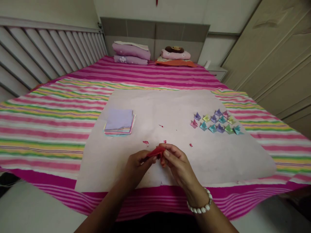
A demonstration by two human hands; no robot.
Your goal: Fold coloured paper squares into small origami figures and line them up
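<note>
Head cam, both hands [160,163] pinching red paper [155,151]

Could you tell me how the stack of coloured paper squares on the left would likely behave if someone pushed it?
The paper stack looks thin and loose, so its sheets would probably fan or slide apart. It lies flat on the white sheet, so tipping or rolling seems unlikely. It is probably light.

Single head-worn view, forward and down, close over the bed [73,106].
</note>
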